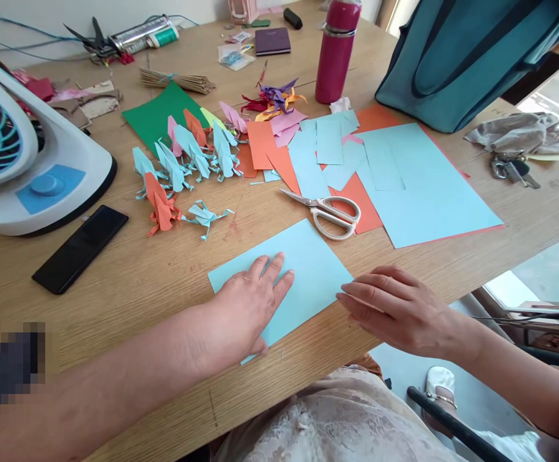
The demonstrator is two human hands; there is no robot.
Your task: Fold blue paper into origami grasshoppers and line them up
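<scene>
Paper [310, 266] in pale blue lies at the table's [163, 289] six o'clock edge. The left hand [250, 298] rests palm-down over its eight o'clock side, grip loose, fingers apart. The right hand [399, 308] is at its three o'clock corner, fingers together; whether that grip pinches the edge, I cannot tell. Scissors [314, 204] lie just beside it at one o'clock, folded figures [193, 153] at eleven.
</scene>
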